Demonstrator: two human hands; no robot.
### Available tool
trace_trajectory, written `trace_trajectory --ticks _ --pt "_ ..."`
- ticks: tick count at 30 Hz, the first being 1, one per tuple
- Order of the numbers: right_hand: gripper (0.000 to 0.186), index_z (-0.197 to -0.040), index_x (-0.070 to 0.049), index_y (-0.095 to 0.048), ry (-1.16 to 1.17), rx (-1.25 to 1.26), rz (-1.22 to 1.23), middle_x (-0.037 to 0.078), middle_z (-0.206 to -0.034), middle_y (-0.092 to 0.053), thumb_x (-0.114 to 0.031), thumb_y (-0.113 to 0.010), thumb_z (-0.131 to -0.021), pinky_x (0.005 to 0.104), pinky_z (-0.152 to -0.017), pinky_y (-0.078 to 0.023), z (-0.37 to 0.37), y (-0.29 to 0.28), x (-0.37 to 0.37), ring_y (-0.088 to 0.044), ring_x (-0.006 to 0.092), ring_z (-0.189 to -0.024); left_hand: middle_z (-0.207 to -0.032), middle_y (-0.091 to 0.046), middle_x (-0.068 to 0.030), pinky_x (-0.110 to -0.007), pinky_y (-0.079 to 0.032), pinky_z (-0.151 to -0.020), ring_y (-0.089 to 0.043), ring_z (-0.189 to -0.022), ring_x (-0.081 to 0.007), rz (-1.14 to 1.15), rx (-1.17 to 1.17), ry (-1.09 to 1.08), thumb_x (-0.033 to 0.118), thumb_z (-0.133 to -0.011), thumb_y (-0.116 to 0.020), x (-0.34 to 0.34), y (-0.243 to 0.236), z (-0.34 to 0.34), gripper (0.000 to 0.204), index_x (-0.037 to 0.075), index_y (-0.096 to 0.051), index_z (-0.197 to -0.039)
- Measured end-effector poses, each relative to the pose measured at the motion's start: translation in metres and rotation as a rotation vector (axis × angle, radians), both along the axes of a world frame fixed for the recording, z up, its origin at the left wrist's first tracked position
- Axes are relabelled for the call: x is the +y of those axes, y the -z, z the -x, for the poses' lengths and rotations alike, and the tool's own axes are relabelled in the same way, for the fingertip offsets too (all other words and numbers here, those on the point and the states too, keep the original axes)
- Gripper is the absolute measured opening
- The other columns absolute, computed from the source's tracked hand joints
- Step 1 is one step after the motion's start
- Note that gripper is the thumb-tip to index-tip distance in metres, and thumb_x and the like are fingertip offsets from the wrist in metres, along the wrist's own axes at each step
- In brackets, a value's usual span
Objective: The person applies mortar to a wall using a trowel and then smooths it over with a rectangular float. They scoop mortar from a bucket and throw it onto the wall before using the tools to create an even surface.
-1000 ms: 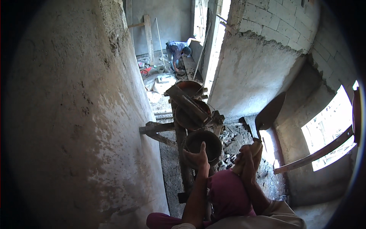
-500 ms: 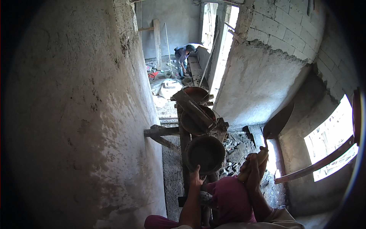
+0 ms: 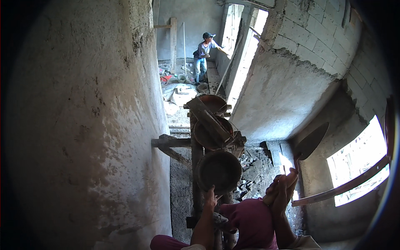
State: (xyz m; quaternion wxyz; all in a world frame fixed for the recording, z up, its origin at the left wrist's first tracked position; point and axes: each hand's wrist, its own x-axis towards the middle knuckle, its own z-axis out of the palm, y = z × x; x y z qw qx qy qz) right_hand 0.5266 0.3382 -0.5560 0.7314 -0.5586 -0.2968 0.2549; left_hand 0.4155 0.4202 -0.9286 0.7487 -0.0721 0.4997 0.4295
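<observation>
My left hand (image 3: 210, 197) is at the near rim of a dark round bucket (image 3: 225, 171), apparently gripping it with a finger or thumb over the edge. My right hand (image 3: 281, 188) is closed round the handle of a trowel (image 3: 310, 141), whose broad blade points up and to the right, beside my pink-clothed knee (image 3: 254, 225). Beyond the near bucket, two more round containers (image 3: 211, 101) sit on a rough timber scaffold (image 3: 171, 142), with a short board (image 3: 208, 118) lying across them.
Plastered wall (image 3: 96, 133) rises close on my left, block wall (image 3: 312, 37) on the right. Rubble (image 3: 254, 175) lies below. A curved wooden piece (image 3: 341, 187) crosses by the right window. A co-worker (image 3: 202, 56) stands in the far room among sacks, boards and poles.
My left hand has lowered from over the bucket's middle to its near rim. The trowel has dipped lower and rightward. The co-worker has risen from bending to standing, an arm out toward the window.
</observation>
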Motion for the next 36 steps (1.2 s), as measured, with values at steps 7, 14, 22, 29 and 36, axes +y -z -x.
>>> trace_trajectory --ticks 7,14,22,29,36 --pt "0.049 -0.132 -0.008 -0.029 -0.074 0.013 0.023 0.008 -0.083 -0.053 -0.020 -0.057 -0.094 0.0250 -0.043 -0.047 0.018 0.000 0.018 -0.054 0.0123 -0.053 -0.135 -0.041 -0.0139 -0.058 -0.051 -0.078 -0.045 -0.119 -0.0375 -0.083 0.055 0.089 0.011 -0.077 -0.068 0.009 0.008 0.017 0.077 0.018 -0.030 -0.143" --pt "0.050 -0.129 -0.008 -0.033 -0.225 -0.021 0.220 0.008 -0.089 -0.054 -0.008 -0.062 -0.088 0.0243 -0.043 -0.046 0.039 0.030 0.057 -0.055 0.0125 -0.054 -0.123 -0.052 -0.0133 -0.054 -0.051 -0.083 -0.056 -0.106 -0.0341 0.080 0.143 -0.029 0.003 -0.075 -0.063 -0.023 -0.028 0.043 0.064 0.015 -0.042 -0.134" --pt "0.058 -0.127 -0.009 -0.050 -0.494 -0.677 0.680 0.014 -0.088 -0.066 -0.030 -0.076 -0.081 0.0370 -0.069 -0.052 0.055 -0.004 0.051 -0.066 0.0261 -0.080 -0.112 -0.058 -0.0116 -0.045 -0.055 -0.075 -0.062 -0.093 -0.0275 0.297 0.354 -0.327 0.002 -0.072 -0.063 -0.145 -0.182 0.151 0.061 0.014 -0.048 -0.129" --pt "0.049 -0.128 -0.020 -0.052 -1.179 -0.773 0.819 0.012 -0.106 -0.066 -0.035 -0.068 -0.084 0.0440 -0.077 -0.051 0.072 -0.165 0.015 -0.066 0.0328 -0.091 -0.113 -0.058 -0.0077 -0.041 -0.051 -0.074 -0.059 -0.094 -0.0233 0.392 0.648 -0.380 0.004 -0.070 -0.066 -0.257 -0.393 0.236 0.067 0.013 -0.044 -0.134" --pt "0.025 -0.113 -0.020 -0.053 -1.479 -1.262 0.688 0.010 -0.093 -0.065 -0.030 -0.057 -0.091 0.0472 -0.060 -0.052 0.078 -0.302 -0.027 -0.067 0.0326 -0.073 -0.130 -0.055 -0.0118 -0.034 -0.047 -0.092 -0.056 -0.111 -0.0245 0.266 0.943 -0.298 0.007 -0.075 -0.065 -0.307 -0.555 0.247 0.062 0.000 -0.047 -0.134"
